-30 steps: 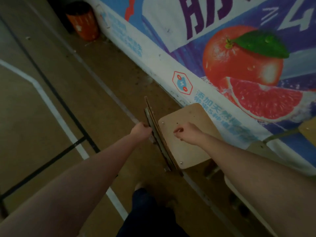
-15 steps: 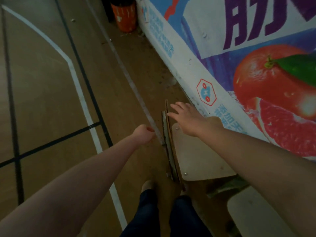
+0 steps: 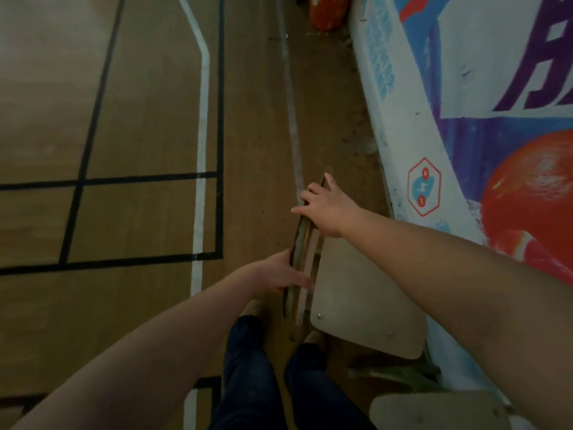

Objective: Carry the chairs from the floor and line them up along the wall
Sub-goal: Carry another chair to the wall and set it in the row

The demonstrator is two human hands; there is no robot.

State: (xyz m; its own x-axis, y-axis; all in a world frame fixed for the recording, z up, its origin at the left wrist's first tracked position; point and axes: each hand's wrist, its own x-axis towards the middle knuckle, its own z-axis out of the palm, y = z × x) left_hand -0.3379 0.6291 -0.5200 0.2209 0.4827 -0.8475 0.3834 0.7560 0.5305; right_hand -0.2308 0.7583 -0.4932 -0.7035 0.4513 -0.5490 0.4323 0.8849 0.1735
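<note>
A chair with a pale wooden seat [image 3: 362, 293] stands beside the wall banner [image 3: 412, 125], its thin backrest [image 3: 300, 243] seen edge-on from above. My right hand [image 3: 330, 209] grips the far end of the backrest, fingers curled over its top edge. At the near end my left hand [image 3: 280, 273] holds the same backrest, with the thumb on the outer face and a finger laid along it. The seat of a second chair [image 3: 434, 409] shows at the bottom right, next to the wall.
The printed banner with a large orange fruit runs along the right side. An orange bin [image 3: 325, 12] stands by the wall far ahead. The wooden court floor [image 3: 139, 119] with black and white lines spreads to the left. My legs [image 3: 248, 367] are behind the chair.
My right hand left the seat and took hold of the far end of the backrest. My left hand opened from a fist and closed on the near end. The view swung left.
</note>
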